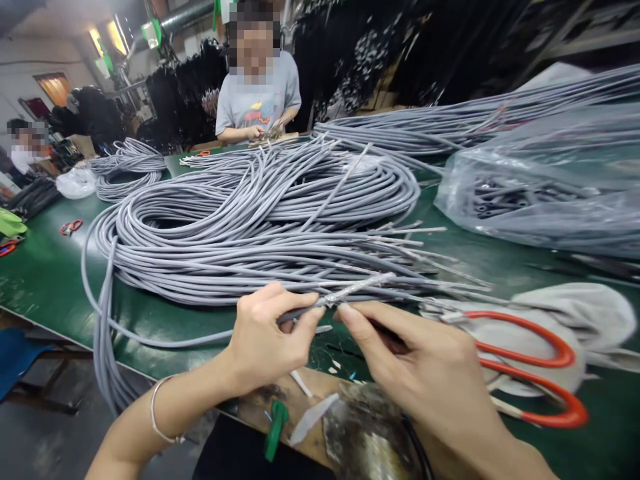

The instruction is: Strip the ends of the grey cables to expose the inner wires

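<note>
At the far left edge of the green-topped work table (45, 273), small red-handled scissors (71, 227) lay near a smaller coil of grey cable (127, 175). Further in, a large loose coil of grey plastic-sheathed cables (260, 220) covered the middle of the table, its stripped ends fanning out to the right. In front of it the left hand (265, 340), with a thin bangle at the wrist, pinched one thin grey cable end (345, 293) between thumb and forefinger, fingers narrowly closed on the sheath. Just beside it, the right hand (425, 367) met the same cable end with its fingertips touching the bared foil-wrapped tip; the grip looked closed on it. Further right, large orange-handled scissors (530, 373) rested on a grey cloth (590, 313). Beyond them lay a clear plastic bag of dark cable pieces (545, 193). Across the table a person in a grey T-shirt (257, 100) worked with both hands.
</note>
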`<control>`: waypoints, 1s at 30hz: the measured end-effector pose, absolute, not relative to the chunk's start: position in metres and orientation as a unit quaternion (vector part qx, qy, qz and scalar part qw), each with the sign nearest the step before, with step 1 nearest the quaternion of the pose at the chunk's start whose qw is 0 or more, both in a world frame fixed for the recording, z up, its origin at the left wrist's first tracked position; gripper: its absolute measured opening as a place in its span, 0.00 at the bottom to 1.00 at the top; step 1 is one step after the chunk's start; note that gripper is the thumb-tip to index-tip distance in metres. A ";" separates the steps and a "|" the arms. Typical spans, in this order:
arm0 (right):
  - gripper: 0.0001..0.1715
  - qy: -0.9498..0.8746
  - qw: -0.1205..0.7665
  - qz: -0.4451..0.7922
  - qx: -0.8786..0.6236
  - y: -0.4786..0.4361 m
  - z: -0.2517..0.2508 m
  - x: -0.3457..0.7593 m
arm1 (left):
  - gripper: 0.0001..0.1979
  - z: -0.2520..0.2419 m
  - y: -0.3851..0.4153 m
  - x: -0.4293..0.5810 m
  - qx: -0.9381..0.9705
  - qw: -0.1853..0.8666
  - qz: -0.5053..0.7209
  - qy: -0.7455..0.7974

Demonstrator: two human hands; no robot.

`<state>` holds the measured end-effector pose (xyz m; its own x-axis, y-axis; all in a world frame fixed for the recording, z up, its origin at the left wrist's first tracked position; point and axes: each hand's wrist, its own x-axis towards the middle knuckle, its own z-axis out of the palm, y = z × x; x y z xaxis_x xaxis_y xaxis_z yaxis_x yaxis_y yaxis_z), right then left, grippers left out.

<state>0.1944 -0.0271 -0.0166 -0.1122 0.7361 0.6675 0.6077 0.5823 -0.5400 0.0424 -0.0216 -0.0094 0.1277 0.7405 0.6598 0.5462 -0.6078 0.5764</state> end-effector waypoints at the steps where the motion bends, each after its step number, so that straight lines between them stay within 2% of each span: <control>1: 0.14 -0.739 0.488 0.098 -0.454 -0.026 -0.016 0.195 | 0.07 -0.010 -0.021 0.042 0.749 0.094 0.498 0.427; 4: 0.20 -0.721 0.477 0.208 -0.457 -0.024 -0.017 0.194 | 0.07 -0.012 -0.021 0.043 0.755 0.089 0.494 0.422; 6: 0.20 -0.717 0.475 0.228 -0.457 -0.025 -0.018 0.193 | 0.07 -0.012 -0.021 0.043 0.753 0.098 0.490 0.428; 8: 0.17 -0.721 0.490 0.173 -0.458 -0.028 -0.020 0.190 | 0.06 -0.011 -0.021 0.044 0.749 0.114 0.487 0.435; 11: 0.13 -0.735 0.513 0.022 -0.443 -0.035 -0.023 0.185 | 0.06 -0.009 -0.020 0.044 0.746 0.133 0.480 0.442; 14: 0.12 -0.754 0.492 -0.081 -0.428 -0.037 -0.024 0.182 | 0.05 -0.009 -0.019 0.044 0.739 0.156 0.466 0.461; 20: 0.14 -0.745 0.487 -0.034 -0.454 -0.032 -0.023 0.184 | 0.07 -0.015 -0.017 0.046 0.758 0.090 0.475 0.438; 25: 0.11 -0.766 0.483 -0.128 -0.404 -0.034 -0.023 0.185 | 0.05 -0.012 -0.017 0.045 0.762 0.117 0.457 0.443; 30: 0.12 -0.756 0.495 -0.067 -0.423 -0.034 -0.019 0.186 | 0.06 -0.010 -0.017 0.043 0.756 0.120 0.469 0.441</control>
